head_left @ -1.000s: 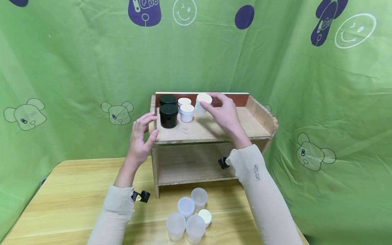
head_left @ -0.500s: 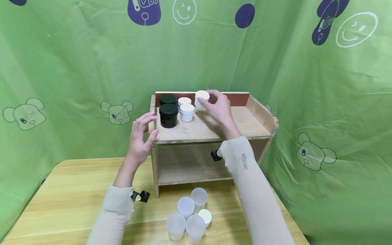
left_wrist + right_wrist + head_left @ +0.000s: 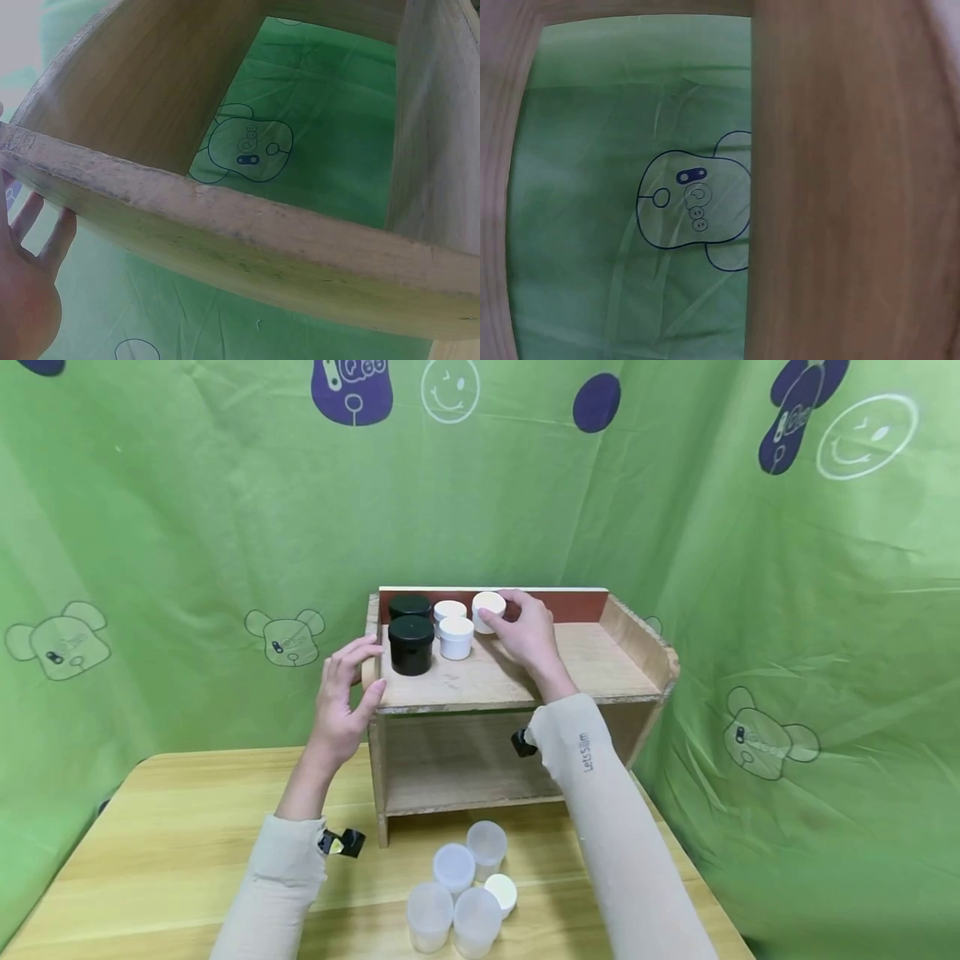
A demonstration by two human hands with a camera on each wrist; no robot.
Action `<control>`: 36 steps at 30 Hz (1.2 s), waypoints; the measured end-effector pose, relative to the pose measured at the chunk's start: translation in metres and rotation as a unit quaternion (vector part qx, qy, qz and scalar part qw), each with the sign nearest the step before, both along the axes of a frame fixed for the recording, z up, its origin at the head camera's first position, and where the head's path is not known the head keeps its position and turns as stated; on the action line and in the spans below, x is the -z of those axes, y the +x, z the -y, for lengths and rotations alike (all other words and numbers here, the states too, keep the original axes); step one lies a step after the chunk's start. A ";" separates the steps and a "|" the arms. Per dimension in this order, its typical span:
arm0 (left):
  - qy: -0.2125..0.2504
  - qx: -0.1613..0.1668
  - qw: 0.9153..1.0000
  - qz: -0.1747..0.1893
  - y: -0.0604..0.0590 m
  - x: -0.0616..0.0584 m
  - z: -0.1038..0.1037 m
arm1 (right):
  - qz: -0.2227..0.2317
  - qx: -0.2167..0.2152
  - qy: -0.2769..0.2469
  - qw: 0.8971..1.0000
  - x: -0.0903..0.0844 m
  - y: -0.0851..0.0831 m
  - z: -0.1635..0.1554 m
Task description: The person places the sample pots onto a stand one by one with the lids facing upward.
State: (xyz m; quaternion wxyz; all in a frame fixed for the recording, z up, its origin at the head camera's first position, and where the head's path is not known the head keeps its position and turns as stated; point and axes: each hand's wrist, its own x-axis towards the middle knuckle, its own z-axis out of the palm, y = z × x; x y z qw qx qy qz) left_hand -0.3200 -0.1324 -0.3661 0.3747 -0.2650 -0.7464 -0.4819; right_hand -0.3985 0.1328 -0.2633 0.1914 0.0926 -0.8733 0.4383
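Note:
In the head view my right hand (image 3: 531, 633) grips a small white lidded jar (image 3: 487, 603) between thumb and fingers at the back of the top shelf (image 3: 592, 668). It is right beside two white jars, the front one (image 3: 456, 638) and the back one (image 3: 450, 608). Left of those stand two black jars, one in front (image 3: 410, 647) and one behind (image 3: 409, 605). My left hand (image 3: 339, 706) touches the wooden rack's left side panel (image 3: 372, 672) with its fingers extended. The left wrist view shows its fingertips (image 3: 64, 221) against the panel. The right wrist view shows no hand.
On the wooden table (image 3: 225, 802), in front of the rack, stand several translucent cups (image 3: 430, 914) and a small white-lidded jar (image 3: 501, 893). The rack's lower shelf (image 3: 465, 777) lies below the jars. Green cloth (image 3: 487, 468) hangs behind and at the sides.
My right hand has carried the white jar slightly left, raising it a little and then lowering it toward the shelf beside the other white jars. The left hand has stayed in place.

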 end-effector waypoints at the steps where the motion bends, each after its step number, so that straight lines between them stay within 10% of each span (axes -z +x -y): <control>1: 0.000 -0.001 1.000 0.000 0.000 0.001 0.000 | 0.000 0.001 0.001 1.000 0.001 -0.001 0.001; 36: -0.008 -0.001 1.000 -0.006 0.001 -0.001 0.002 | 0.029 -0.002 0.032 0.999 0.009 -0.008 0.004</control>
